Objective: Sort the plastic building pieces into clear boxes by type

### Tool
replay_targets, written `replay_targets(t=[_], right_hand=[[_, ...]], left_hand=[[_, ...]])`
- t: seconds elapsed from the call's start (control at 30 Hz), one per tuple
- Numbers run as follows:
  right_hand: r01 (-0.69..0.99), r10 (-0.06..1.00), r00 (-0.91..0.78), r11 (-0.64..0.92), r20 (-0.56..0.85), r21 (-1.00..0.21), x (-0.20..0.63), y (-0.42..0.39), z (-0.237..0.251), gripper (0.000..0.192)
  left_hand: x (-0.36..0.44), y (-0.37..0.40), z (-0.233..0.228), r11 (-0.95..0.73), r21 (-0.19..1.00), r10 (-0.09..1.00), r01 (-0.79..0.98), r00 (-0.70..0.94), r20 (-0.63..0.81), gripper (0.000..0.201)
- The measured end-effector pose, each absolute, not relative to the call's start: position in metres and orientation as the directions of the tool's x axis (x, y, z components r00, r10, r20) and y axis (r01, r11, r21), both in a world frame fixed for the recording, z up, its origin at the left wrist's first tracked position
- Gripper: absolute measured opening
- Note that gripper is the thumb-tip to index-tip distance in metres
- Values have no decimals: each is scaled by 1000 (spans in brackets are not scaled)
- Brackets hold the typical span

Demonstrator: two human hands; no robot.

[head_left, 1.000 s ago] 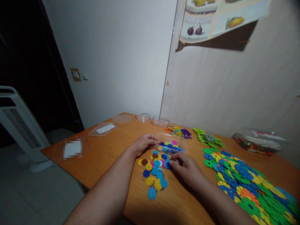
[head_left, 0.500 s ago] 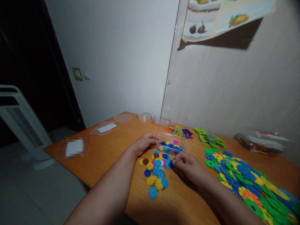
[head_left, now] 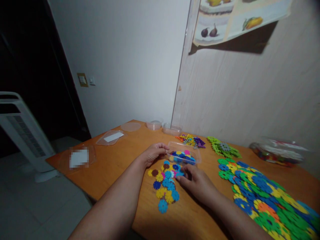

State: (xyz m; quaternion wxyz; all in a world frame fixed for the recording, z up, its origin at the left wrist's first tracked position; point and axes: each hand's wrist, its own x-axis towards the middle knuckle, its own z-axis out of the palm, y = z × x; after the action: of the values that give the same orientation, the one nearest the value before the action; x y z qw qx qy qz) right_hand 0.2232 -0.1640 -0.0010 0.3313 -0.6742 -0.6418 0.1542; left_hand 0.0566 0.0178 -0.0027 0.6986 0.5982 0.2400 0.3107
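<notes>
My left hand [head_left: 158,152] has its fingers closed on the left side of a clear plastic box [head_left: 199,155]. Inside the box lie small flower-shaped plastic discs [head_left: 180,157] in dark blue, light blue, yellow and pink. In front of it, a loose pile of similar discs [head_left: 167,182] in blue, yellow, brown and pink spreads over the table. At the right edge of this pile is my right hand [head_left: 191,180], thumb and index finger apart, close to a light blue disc [head_left: 181,172]. Its other fingers are partly hidden.
Larger flower-shaped pieces [head_left: 265,196] cover the table's right side. Green pieces [head_left: 222,148] and small multicoloured pieces [head_left: 191,140] lie behind the box. Clear containers [head_left: 153,125] and flat lids [head_left: 110,137] are along the back and left. A filled clear bag or container [head_left: 278,153] sits far right.
My right hand has shifted slightly left over the pile, and its thumb and finger have parted. The dark blue disc at its fingertips no longer shows there. My left hand stays at the box.
</notes>
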Motion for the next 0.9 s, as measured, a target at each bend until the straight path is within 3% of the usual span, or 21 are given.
replay_targets(t=[0.13, 0.4, 0.63, 0.7, 0.8, 0.9], right_hand=[[848, 969, 129, 3, 213, -530, 217, -162, -2, 17], [727, 980, 71, 79, 188, -682, 225, -159, -3, 17], [694, 972, 112, 73, 207, -717, 237, -162, 4, 22], [591, 966, 175, 52, 191, -805, 236, -163, 8, 24], [259, 935, 317, 75, 158, -963, 231, -162, 16, 28], [55, 908, 392, 136, 146, -989, 228, -161, 19, 33]], left_hand=[[57, 19, -4, 97, 985, 715, -145, 698, 32, 26], [57, 21, -5, 73, 987, 721, -140, 692, 44, 25], [57, 20, -4, 78, 987, 719, -143, 694, 44, 27], [56, 19, -3, 77, 987, 718, -142, 695, 44, 27], [57, 17, -1, 78, 987, 725, -138, 687, 39, 26], [57, 17, -1, 89, 986, 725, -140, 689, 32, 26]])
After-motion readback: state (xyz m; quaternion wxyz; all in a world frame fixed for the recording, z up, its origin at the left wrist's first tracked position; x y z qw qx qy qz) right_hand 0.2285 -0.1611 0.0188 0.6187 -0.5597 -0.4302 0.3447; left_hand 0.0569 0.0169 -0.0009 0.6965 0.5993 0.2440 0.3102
